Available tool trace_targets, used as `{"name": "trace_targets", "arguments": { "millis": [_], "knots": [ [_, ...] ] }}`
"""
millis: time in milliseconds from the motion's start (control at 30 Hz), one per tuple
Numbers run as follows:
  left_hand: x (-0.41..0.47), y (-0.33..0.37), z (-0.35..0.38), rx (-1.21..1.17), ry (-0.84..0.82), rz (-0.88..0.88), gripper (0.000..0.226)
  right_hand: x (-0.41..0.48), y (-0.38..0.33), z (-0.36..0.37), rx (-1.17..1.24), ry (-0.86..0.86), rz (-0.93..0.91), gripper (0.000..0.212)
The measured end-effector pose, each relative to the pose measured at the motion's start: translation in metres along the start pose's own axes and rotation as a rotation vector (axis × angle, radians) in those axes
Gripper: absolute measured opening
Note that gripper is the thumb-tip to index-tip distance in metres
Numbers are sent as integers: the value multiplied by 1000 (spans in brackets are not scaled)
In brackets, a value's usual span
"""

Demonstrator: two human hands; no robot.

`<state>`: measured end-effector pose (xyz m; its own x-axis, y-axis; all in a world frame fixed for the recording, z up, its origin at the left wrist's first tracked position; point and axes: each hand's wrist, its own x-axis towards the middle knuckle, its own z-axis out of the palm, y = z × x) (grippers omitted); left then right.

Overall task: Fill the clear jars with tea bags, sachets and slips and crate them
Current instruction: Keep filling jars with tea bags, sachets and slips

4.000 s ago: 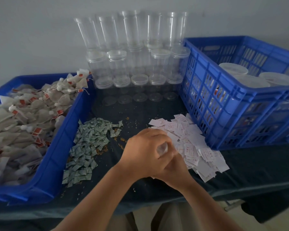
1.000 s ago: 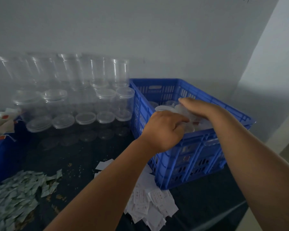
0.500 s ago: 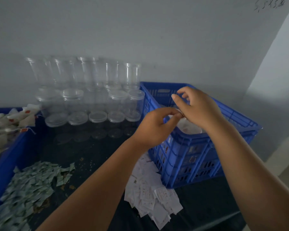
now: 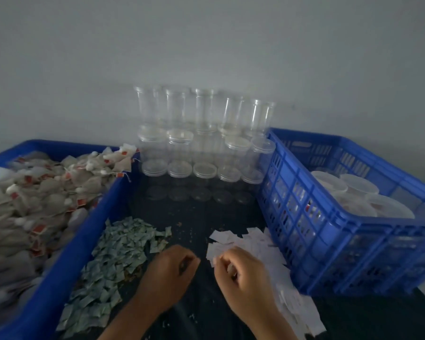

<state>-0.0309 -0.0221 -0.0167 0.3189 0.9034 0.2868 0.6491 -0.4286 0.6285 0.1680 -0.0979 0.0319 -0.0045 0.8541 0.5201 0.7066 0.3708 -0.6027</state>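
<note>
My left hand hovers low over the dark table between the two piles, fingers loosely curled and holding nothing. My right hand lies on the near edge of the white paper slips, fingertips pinching one slip. Green-grey sachets lie heaped to the left of my hands. Tea bags with red tags fill the blue bin at the left. Empty clear jars are stacked against the back wall. The blue crate at the right holds lidded jars.
The dark table cloth carries tea crumbs between the piles. A grey wall stands close behind the jars. The table's front right corner drops away below the crate.
Both hands have drawn back from the crate at the right and come down to the table's front. The jar they were handling over the crate is no longer in them. The view has swung left and down.
</note>
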Motion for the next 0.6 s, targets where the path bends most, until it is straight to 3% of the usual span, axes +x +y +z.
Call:
{"name": "trace_targets", "arguments": {
  "millis": [67,200,367,467,600],
  "knots": [
    [-12,-14,8,-33,-5,29,8,14,3,16,-15,-104,69,16],
    [-14,-27,7,-229,-13,-81,8,82,0,29,-38,-258,121,63],
    [-11,-35,6,-447,-23,-206,8,206,-8,48,10,-173,233,91],
    [-11,-39,9,-401,4,-165,28,265,-8,70,128,-118,417,109],
    [-10,-40,12,-348,-27,-142,33,305,6,101,141,-96,570,125]
  ]
}}
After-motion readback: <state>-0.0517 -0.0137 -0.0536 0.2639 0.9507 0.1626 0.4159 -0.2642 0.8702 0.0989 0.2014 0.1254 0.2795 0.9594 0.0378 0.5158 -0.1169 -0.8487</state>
